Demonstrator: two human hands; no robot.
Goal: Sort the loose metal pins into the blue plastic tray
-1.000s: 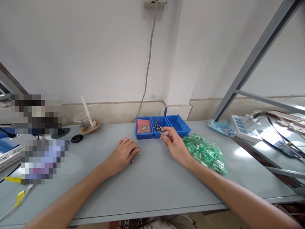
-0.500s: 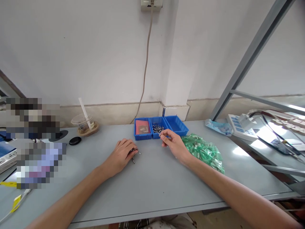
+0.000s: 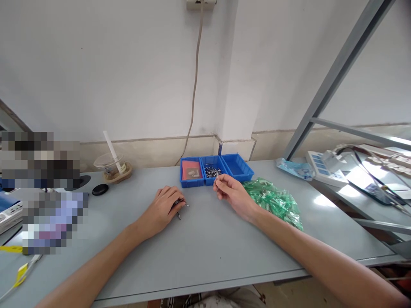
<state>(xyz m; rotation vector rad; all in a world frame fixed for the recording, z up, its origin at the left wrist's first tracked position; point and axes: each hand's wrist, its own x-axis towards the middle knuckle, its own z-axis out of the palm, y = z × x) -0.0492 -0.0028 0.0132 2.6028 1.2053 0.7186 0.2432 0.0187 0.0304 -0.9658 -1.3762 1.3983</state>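
My left hand point(image 3: 165, 206) rests on the grey table with its fingers curled over several small dark metal pins point(image 3: 179, 216), whose ends stick out beyond the thumb and fingertips. Just in front of the blue bins, my right hand point(image 3: 233, 194) pinches a small shiny metal pin point(image 3: 217, 174) between thumb and forefinger; most of it is covered by the fingers. More loose pins point(image 3: 212, 172) lie in the middle blue bin point(image 3: 208, 182), directly beyond that hand. A crumpled heap of green plastic bags point(image 3: 272, 201) lies beside my right wrist.
The left blue bin point(image 3: 192, 184) holds a reddish sheet and a small clear packet. A third blue bin point(image 3: 237, 167) adjoins on the right. Further left are a plastic cup point(image 3: 111, 164) and a black oval object point(image 3: 100, 189). A metal frame point(image 3: 337, 77) rises at right.
The pin in my right fingers now points more upward. My left hand stays over its pins, and the whole view has shifted slightly.
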